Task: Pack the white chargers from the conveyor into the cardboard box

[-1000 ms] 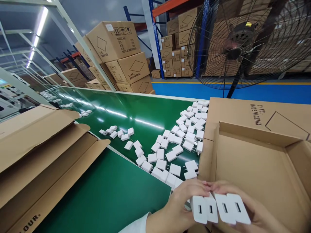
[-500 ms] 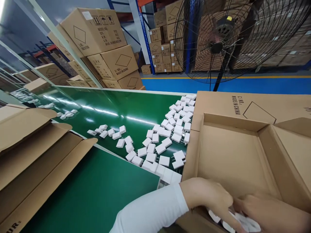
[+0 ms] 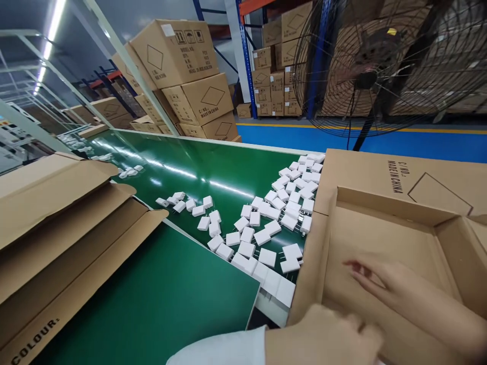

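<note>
The grip of the right hand (image 3: 380, 284) is slack, fingers curved and the thumb parted from them; nothing shows in the gap. It is over the shallow cardboard tray (image 3: 380, 210), apparently without touching it. The left hand (image 3: 327, 337) is at the tray's near side, fingers curled and blurred; a sliver of white shows under them at the bottom edge, and whether that grip pinches anything I cannot tell.

The step in hand looks like handling white plug adapters by the group at the tray. A further pick-up would call for a grip spread wide enough to span several side by side, then even pressure from both ends.

Just left of the hands, a close row of adapters (image 3: 268, 279) runs along the belt's near edge. Beyond it, loose adapters (image 3: 292, 208) crowd the green belt (image 3: 224, 162) against the carton (image 3: 357, 170). Nearer lies the green table (image 3: 160, 294), with cardboard flaps (image 3: 76, 223) to its left.
</note>
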{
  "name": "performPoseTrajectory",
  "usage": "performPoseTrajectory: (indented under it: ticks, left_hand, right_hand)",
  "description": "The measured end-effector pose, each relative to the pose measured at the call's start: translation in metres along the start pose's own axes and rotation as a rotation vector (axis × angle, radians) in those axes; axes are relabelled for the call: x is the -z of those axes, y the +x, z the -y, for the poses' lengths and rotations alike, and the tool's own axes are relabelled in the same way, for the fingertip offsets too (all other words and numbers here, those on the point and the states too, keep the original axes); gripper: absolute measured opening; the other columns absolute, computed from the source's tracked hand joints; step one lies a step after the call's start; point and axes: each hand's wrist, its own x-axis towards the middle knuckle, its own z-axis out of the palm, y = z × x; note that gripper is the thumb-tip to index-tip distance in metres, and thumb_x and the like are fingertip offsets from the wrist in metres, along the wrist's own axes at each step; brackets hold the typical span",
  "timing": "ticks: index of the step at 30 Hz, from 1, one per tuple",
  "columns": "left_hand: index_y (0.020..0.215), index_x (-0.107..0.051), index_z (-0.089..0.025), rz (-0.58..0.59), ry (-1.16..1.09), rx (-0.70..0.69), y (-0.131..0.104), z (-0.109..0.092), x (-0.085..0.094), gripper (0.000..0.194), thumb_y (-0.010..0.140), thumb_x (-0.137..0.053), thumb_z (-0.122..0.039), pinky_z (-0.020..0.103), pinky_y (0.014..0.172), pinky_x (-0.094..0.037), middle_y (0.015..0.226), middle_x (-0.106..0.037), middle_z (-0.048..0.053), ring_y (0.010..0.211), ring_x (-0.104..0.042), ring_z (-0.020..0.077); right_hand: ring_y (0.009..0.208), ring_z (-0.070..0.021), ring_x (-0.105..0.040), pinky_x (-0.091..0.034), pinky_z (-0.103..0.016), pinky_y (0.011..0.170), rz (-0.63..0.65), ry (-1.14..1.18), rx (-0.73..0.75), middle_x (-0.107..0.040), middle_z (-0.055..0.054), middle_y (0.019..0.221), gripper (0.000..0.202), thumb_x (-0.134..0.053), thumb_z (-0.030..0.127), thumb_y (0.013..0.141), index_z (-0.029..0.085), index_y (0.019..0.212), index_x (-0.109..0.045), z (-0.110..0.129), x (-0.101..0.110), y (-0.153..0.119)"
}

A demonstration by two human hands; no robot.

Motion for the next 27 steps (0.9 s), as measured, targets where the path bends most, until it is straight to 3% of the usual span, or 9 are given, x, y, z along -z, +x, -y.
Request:
performPoseTrajectory:
  ticks: [3, 6, 11, 14, 16, 18, 21, 24, 27]
  left_hand:
    - [0.098, -0.054, -0.017, -0.276, 0.125, 0.280, -0.017, 0.028, 0.014, 0.020, 0.082, -0.042, -0.014, 0.031, 0.059, -0.045, 0.089, -0.062, 0.007, 0.076, -0.060, 0.0213]
    - [0.097, -0.054, -0.015, -0.317, 0.217, 0.512, -0.021, 0.060, 0.018, 0.017, 0.084, -0.043, -0.013, 0.035, 0.068, -0.047, 0.094, -0.060, 0.010, 0.090, -0.057, 0.0257]
    - [0.100, -0.052, -0.011, -0.205, 0.316, 0.550, -0.002, 0.081, -0.012, 0.026, 0.074, -0.056, -0.011, 0.038, 0.071, -0.046, 0.095, -0.058, 0.012, 0.091, -0.054, 0.0279]
    - [0.101, -0.049, -0.010, -0.167, 0.348, 0.481, 0.002, 0.080, -0.022, 0.039, 0.064, -0.057, -0.001, 0.037, 0.071, -0.045, 0.095, -0.056, 0.012, 0.088, -0.053, 0.0269]
    - [0.098, -0.048, -0.012, -0.248, 0.240, 0.485, -0.008, 0.078, -0.017, 0.031, 0.069, -0.052, -0.001, 0.035, 0.069, -0.044, 0.096, -0.054, 0.011, 0.085, -0.052, 0.0246]
    - [0.098, -0.046, -0.015, -0.453, -0.021, 0.535, -0.024, 0.078, -0.004, 0.023, 0.079, -0.042, -0.003, 0.033, 0.069, -0.043, 0.097, -0.052, 0.009, 0.082, -0.052, 0.0204]
    - [0.118, -0.037, -0.021, -0.709, -0.751, 0.501, -0.047, 0.079, 0.015, 0.030, 0.088, -0.042, -0.019, 0.030, 0.070, -0.044, 0.101, -0.049, 0.005, 0.075, -0.052, 0.0138]
    - [0.127, -0.033, -0.024, -0.672, -1.547, 0.294, -0.056, 0.077, 0.019, 0.046, 0.086, -0.051, -0.036, 0.024, 0.062, -0.040, 0.089, -0.046, 0.001, 0.066, -0.049, 0.0090]
    - [0.113, -0.047, -0.021, -0.574, -1.969, 0.190, -0.051, 0.069, 0.007, 0.039, 0.078, -0.060, -0.033, 0.020, 0.055, -0.030, 0.078, -0.043, -0.001, 0.060, -0.041, 0.0067]
  right_hand:
    - [0.088, -0.0203, -0.060, -0.048, -0.031, 0.072, -0.034, -0.264, 0.200, -0.065, -0.007, 0.097, 0.029, -0.039, 0.008, 0.086, 0.021, 0.102, -0.059, 0.011, -0.008, 0.059]
    - [0.093, -0.0235, -0.057, -0.044, -0.032, 0.072, -0.020, -0.333, 0.291, -0.064, -0.009, 0.096, 0.030, -0.045, -0.003, 0.076, 0.018, 0.089, -0.062, 0.015, -0.030, 0.103]
    - [0.081, -0.0193, -0.058, -0.043, -0.029, 0.068, 0.020, -0.363, 0.390, -0.063, -0.005, 0.074, 0.015, -0.054, 0.001, 0.076, 0.014, 0.073, -0.059, 0.018, -0.059, 0.139]
    - [0.079, -0.0187, -0.059, -0.044, -0.030, 0.069, 0.035, -0.326, 0.395, -0.062, -0.005, 0.072, 0.015, -0.053, 0.002, 0.077, 0.014, 0.073, -0.060, 0.016, -0.056, 0.142]
    - [0.080, -0.0200, -0.059, -0.045, -0.030, 0.069, 0.032, -0.275, 0.370, -0.064, -0.008, 0.076, 0.020, -0.048, 0.001, 0.079, 0.015, 0.076, -0.062, 0.014, -0.043, 0.136]
    - [0.084, -0.0216, -0.060, -0.046, -0.032, 0.070, 0.001, -0.230, 0.320, -0.065, -0.011, 0.087, 0.025, -0.040, 0.006, 0.085, 0.015, 0.092, -0.063, 0.012, -0.025, 0.123]
    - [0.081, -0.0193, -0.061, -0.052, -0.031, 0.069, -0.037, 0.121, 0.110, -0.064, -0.009, 0.095, 0.039, -0.030, 0.030, 0.096, 0.018, 0.130, -0.044, 0.014, 0.001, 0.087]
    - [0.101, -0.0208, -0.060, -0.053, -0.030, 0.084, 0.109, 1.031, -0.320, -0.062, -0.006, 0.109, 0.051, -0.041, 0.051, 0.090, 0.030, 0.136, -0.038, 0.020, 0.008, 0.041]
    - [0.116, -0.0230, -0.052, -0.049, -0.025, 0.090, 0.225, 1.530, -0.583, -0.056, -0.003, 0.125, 0.048, -0.055, 0.052, 0.081, 0.036, 0.126, -0.052, 0.027, -0.008, 0.001]
